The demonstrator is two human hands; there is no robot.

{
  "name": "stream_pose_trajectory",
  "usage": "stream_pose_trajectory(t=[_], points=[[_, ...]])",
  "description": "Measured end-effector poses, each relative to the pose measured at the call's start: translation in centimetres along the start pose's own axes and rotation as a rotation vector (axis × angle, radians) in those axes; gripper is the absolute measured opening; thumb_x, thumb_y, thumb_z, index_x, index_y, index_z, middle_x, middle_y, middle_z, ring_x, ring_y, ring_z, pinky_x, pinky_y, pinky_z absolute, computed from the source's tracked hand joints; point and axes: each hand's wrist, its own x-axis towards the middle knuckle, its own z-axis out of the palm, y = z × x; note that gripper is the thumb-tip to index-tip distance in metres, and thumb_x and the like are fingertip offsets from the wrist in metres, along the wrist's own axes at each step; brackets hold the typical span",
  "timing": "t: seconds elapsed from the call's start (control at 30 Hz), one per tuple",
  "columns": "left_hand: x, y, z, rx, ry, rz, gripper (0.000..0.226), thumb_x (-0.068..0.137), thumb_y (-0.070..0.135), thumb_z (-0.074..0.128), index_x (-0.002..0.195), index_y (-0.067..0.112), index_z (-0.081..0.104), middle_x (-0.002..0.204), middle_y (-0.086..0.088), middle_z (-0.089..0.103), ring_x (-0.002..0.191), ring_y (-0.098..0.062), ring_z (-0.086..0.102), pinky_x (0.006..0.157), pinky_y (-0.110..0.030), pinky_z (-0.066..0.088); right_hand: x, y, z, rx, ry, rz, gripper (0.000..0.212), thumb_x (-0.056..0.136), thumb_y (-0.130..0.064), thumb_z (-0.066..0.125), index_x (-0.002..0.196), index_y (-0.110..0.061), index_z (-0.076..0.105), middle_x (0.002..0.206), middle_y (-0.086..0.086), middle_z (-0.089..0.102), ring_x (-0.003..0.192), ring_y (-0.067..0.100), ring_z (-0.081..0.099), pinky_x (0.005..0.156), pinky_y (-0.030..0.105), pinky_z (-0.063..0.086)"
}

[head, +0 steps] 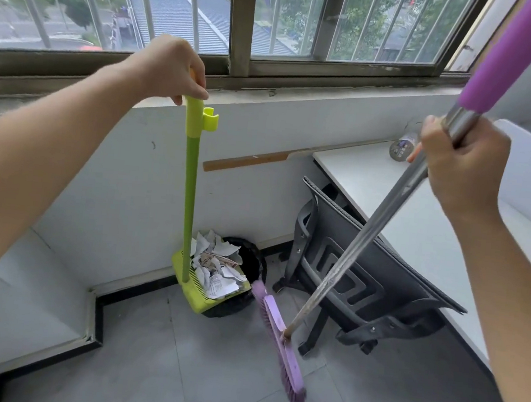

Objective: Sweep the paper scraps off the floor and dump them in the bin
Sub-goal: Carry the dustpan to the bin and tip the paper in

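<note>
1. in the corner under the window, the dustpan [196, 301] hangs tilted over the mouth of the bin [253, 259], with the paper scraps [215, 269] heaped in the pan.
2. the left hand [170, 68] is closed round the top of the green pole [189, 193]. the pole runs almost straight down from that hand to the pan, so the load lies forward of and well below it.
3. the right hand [459, 164] grips the metal shaft of the broom [279, 341], which slants down and to the left. the purple head sits just to the right of the bin, its far bristles close to the rim.
4. the tipping turns on that upright pole, i'd say. the left hand is the only one joined to the pan, and the pan's open edge faces the bin's dark inside.
5. most of the bin is covered by the pan and the paper, so i can't tell what has fallen in.
6. the left fingers are tucked behind the back of the hand.
7. the top of the broom is cut off at the upper corner, and i can't make out whether its bristles touch the floor [176, 370].
8. a chair [364, 275] stands just behind the broom, pushed in at a desk [388, 186].
</note>
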Motion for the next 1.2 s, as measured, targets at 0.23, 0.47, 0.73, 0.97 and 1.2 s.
stream_pose_trajectory(t=[0.23, 0.47, 0.73, 0.97, 1.2], points=[[0.3, -1.4, -0.2, 0.007, 0.036, 0.009, 0.014, 0.076, 0.013, 0.076, 0.086, 0.004, 0.072, 0.079, -0.014, 0.06, 0.031, 0.01, 0.052, 0.039, 0.0, 0.041, -3.5, 4.4, 2.2, -0.126, -0.019, 0.017, 0.052, 0.076, -0.044, 0.045, 0.066, 0.006, 0.055, 0.055, 0.018, 0.062, 0.043, 0.006, 0.049, 0.047, 0.02, 0.036], [0.4, -1.1, -0.3, -0.012, 0.043, -0.002, 0.014, 0.076, 0.013, 0.076, 0.086, 0.005, 0.073, 0.07, -0.013, 0.061, 0.033, 0.012, 0.052, 0.04, 0.003, 0.04, -9.7, 9.1, 6.2, -0.172, -0.318, 0.15, 0.038, 0.086, -0.029, 0.058, 0.057, -0.026, 0.033, 0.046, -0.008, 0.037, 0.041, 0.009, 0.046, 0.045, 0.009, 0.038], [-0.2, -2.9, 0.0, -0.428, 0.196, -0.205, 0.02, 0.072, -0.001, 0.075, 0.087, 0.007, 0.064, 0.066, -0.004, 0.055, 0.034, 0.006, 0.056, 0.045, -0.005, 0.05, -11.5, 11.2, 7.5, -0.197, -0.424, 0.345, 0.038, 0.09, -0.017, 0.056, 0.059, -0.021, 0.034, 0.05, -0.003, 0.041, 0.046, 0.008, 0.043, 0.049, 0.011, 0.03], [-1.2, -4.0, 4.4, -0.993, 0.583, -0.27, 0.03, 0.079, 0.001, 0.07, 0.072, 0.022, 0.05, 0.066, 0.011, 0.059, 0.05, 0.008, 0.055, 0.051, -0.005, 0.041, -11.7, 11.1, 7.9, -0.186, -0.421, 0.376, 0.036, 0.09, -0.016, 0.056, 0.061, -0.022, 0.036, 0.052, -0.002, 0.044, 0.047, 0.01, 0.046, 0.05, 0.013, 0.033], [-1.3, -5.8, 12.9, -0.874, 0.347, -0.317, 0.03, 0.092, 0.001, 0.052, 0.12, 0.01, 0.045, 0.081, 0.01, 0.051, 0.074, -0.003, 0.047, 0.075, -0.019, 0.04, -11.7, 11.2, 7.9, -0.171, -0.406, 0.43, 0.035, 0.089, -0.016, 0.057, 0.06, -0.017, 0.037, 0.051, 0.001, 0.044, 0.047, 0.015, 0.046, 0.05, 0.019, 0.037]])
